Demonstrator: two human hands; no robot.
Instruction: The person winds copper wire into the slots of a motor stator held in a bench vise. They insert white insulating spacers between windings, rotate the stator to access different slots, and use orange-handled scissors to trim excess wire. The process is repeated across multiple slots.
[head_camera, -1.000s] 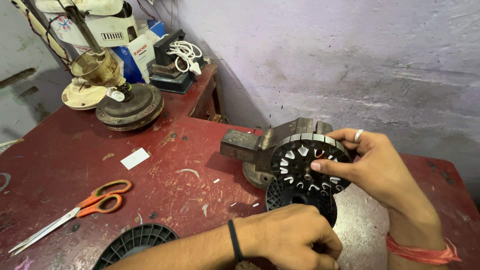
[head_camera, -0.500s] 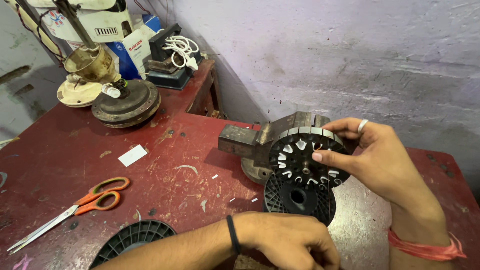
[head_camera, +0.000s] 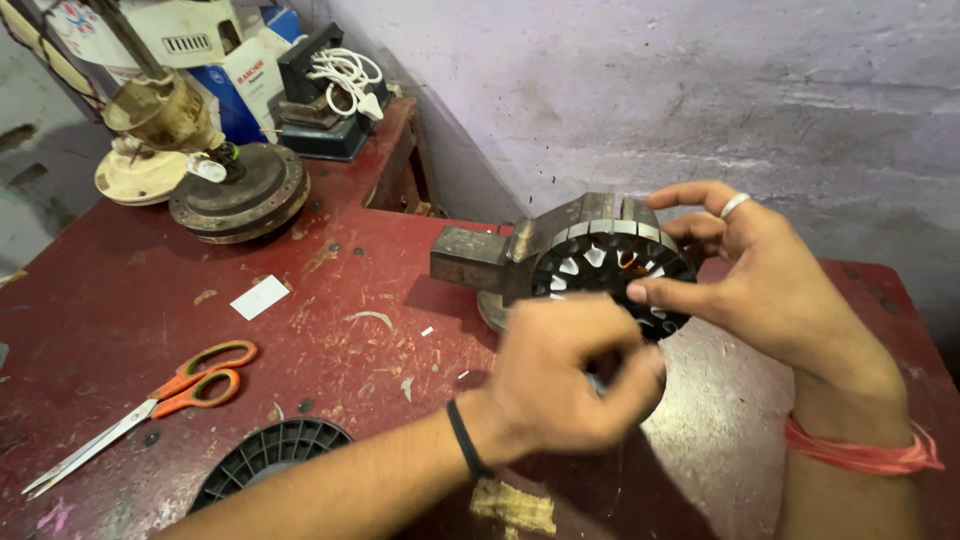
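— What have you got in the head view?

— My right hand (head_camera: 775, 285) is on the black slotted metal ring (head_camera: 610, 275), which sits clamped in the small bench vise (head_camera: 500, 258) at the back of the red table (head_camera: 130, 310). I'd say the vise is there so the ring stays upright with its face towards me and both hands can work on it.

— How is that hand set?

— Thumb laid across the ring's front, fingers fanned wide over the top rim, so it steadies rather than squeezes. The wrist comes in from the right, bent a little.

— And the left?

— My left hand (head_camera: 570, 370) is up in front of the ring's lower half, knuckles towards me, fingers curled in tight. It's blurred, so I can't tell whether it pinches anything.

— Anything else about?

— Orange-handled scissors (head_camera: 150, 400) lie well to the left, a black ribbed disc (head_camera: 270, 455) near my forearm, and a round motor housing (head_camera: 240, 195) far back.
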